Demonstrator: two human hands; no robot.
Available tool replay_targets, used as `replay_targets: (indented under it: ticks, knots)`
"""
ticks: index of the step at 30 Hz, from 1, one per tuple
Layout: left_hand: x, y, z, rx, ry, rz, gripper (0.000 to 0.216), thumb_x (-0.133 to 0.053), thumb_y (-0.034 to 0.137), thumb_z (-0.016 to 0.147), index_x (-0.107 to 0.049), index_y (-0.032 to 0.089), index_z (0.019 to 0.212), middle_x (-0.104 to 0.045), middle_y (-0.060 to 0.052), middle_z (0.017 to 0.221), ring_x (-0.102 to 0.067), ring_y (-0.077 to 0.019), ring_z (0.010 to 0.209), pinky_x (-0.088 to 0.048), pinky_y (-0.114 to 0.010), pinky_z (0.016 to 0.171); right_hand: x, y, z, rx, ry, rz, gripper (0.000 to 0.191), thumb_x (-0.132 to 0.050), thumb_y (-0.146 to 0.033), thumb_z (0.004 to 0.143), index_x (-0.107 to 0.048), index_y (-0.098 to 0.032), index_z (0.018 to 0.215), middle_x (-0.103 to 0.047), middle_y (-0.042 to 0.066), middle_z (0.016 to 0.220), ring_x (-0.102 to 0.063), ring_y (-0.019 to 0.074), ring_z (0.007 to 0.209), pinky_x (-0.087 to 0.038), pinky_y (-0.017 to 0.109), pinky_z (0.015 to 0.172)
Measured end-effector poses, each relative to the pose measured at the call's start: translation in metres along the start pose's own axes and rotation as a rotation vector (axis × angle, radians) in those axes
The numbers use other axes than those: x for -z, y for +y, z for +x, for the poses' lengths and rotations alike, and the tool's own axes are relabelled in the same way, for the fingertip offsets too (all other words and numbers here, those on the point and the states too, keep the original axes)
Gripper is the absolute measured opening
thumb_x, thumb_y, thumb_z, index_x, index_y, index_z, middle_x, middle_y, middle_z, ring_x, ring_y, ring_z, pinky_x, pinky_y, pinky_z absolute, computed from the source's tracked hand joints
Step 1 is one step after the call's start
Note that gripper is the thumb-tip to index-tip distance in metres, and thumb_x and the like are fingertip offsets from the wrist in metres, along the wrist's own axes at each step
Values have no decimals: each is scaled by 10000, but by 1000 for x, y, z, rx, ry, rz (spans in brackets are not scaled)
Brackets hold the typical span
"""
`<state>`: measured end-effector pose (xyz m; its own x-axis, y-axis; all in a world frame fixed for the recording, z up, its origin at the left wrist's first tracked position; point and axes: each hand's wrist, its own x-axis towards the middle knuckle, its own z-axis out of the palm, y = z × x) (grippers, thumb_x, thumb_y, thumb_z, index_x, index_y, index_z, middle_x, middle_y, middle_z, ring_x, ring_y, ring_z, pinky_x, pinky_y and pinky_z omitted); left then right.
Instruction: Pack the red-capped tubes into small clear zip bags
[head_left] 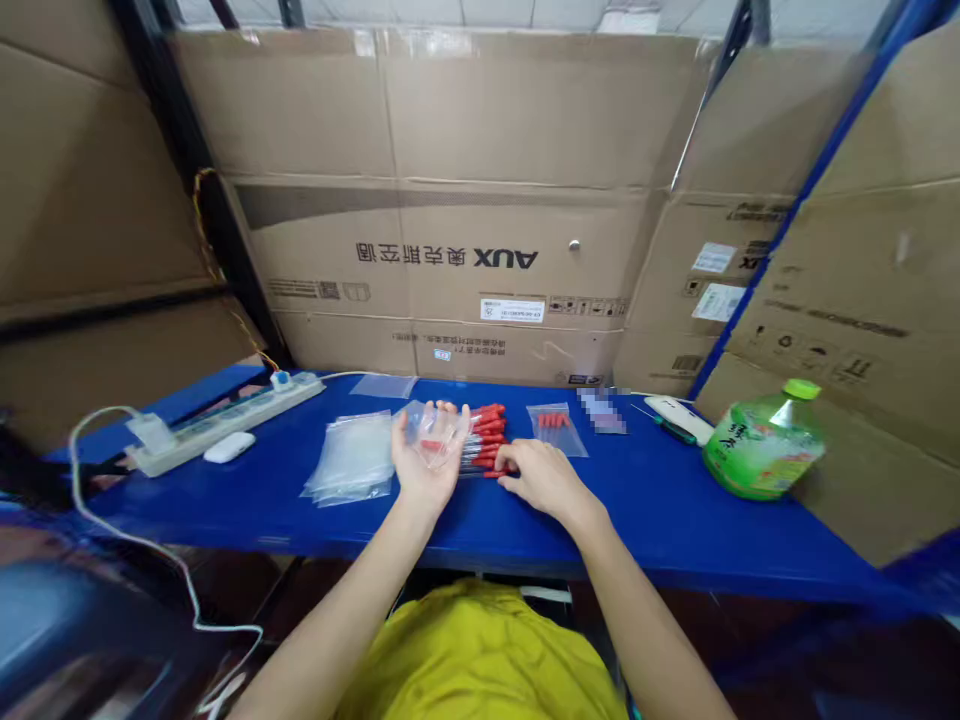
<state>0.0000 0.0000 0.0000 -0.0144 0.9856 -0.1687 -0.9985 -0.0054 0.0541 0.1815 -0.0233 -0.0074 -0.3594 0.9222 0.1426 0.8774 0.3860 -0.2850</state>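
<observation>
My left hand point(425, 465) is turned palm up, fingers curled around a small clear plastic bag point(442, 432). Something red shows through that bag. Just to its right lies a pile of red-capped pens point(489, 425) with clear barrels. My right hand point(541, 474) reaches palm down to the near right side of this pile, its fingertips pinched on a red-capped pen point(495, 474). Left of my left hand is a stack of clear plastic bags point(351, 458). Beyond my right hand lies a clear bag with several red pieces inside point(555, 422).
On the blue table point(637, 520) stand a green bottle point(765, 445) at right and a white power strip point(232, 420) at left. A white case point(229, 447) lies near the strip. A white-and-green tool point(679, 418) lies before the bottle. Cardboard walls point(480, 120) enclose the table.
</observation>
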Motion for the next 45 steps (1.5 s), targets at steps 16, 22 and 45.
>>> replay_targets:
  ticks: [16, 22, 45]
  knots:
    - [-2, 3, -2, -4, -2, -22, 285, -558, 419, 1010, -611, 143, 1054, -699, -66, 908, -727, -191, 876, -636, -458, 953, 43, 13, -20, 208, 165, 477, 123, -622, -126, 828, -651, -216, 906, -699, -28, 808, -635, 136, 722, -470, 246, 705]
    - [-1, 3, 0, 1, 22, -24, 304, -572, 426, 1000, -609, 132, 1068, -701, -80, 919, -731, -204, 885, -643, -448, 941, 69, 12, -40, 223, 363, 547, 55, -642, -182, 855, -658, -217, 895, -710, -2, 869, -612, 134, 698, -503, 262, 685]
    - [-5, -9, -14, 155, -117, 194, 278, -527, 351, 997, -688, 133, 1058, -682, -87, 922, -700, -194, 854, -621, -364, 879, -25, -45, 5, 106, 700, 407, 64, -727, -280, 945, -767, -235, 922, -787, 14, 842, -698, 170, 696, -499, 268, 684]
